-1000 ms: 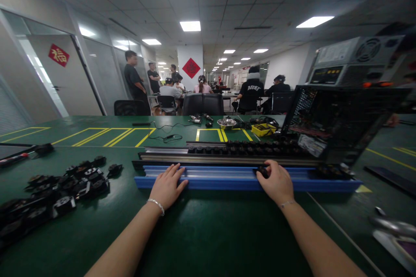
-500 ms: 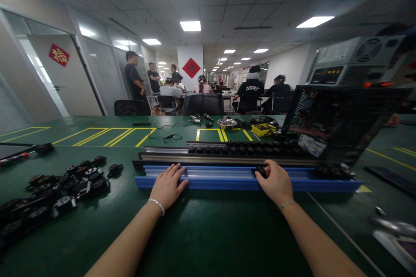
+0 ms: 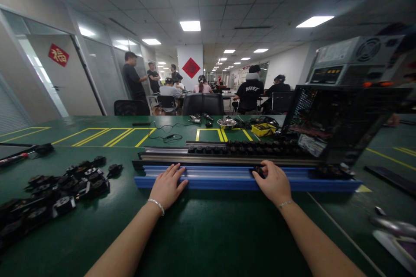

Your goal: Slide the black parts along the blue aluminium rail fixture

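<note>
Gripping the small black part (image 3: 258, 171) between fingers and thumb of the right hand (image 3: 275, 184), between the blue rail's (image 3: 221, 183) long edges, just right of its middle. Resting the left hand (image 3: 166, 188), grip open, near its left end. Beyond, showing a metal bowl (image 3: 226, 123) near the bench's (image 3: 201, 229) far edge.

Blk. part (image 3: 257, 171) partly hidden by R. hand (image 3: 275, 185); type unclear. L. hand (image 3: 167, 187) hides sect. of blue rail (image 3: 221, 183). Heap (image 3: 65, 188), 8 o'clock: cut off L. edge. Silver item (image 3: 394, 226), 4 o'clock: blurred, ID unclear. PC case (image 3: 351, 112), 3 o'clock: int. detail obscured, dark.
</note>
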Available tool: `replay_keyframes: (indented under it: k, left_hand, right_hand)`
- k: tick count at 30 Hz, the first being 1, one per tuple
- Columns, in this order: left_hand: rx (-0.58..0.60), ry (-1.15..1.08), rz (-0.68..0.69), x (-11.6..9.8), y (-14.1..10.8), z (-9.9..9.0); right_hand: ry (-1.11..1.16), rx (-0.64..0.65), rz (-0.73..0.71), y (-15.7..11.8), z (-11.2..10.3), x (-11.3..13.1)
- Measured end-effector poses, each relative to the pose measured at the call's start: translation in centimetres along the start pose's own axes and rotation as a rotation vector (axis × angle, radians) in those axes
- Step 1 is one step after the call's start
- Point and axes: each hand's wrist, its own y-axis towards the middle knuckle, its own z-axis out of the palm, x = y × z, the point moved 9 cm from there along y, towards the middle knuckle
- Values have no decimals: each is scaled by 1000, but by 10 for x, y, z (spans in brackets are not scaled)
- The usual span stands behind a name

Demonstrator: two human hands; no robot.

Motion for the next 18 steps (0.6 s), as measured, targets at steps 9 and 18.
replay_keyframes:
  k: [9, 18]
  left_hand:
    - [5, -17, -7, 1, 0, 1]
    - [2, -7, -6, 0, 0, 0]
  right_hand:
    - [0, 29, -3, 0, 3, 3]
    - [8, 39, -8, -1, 5, 7]
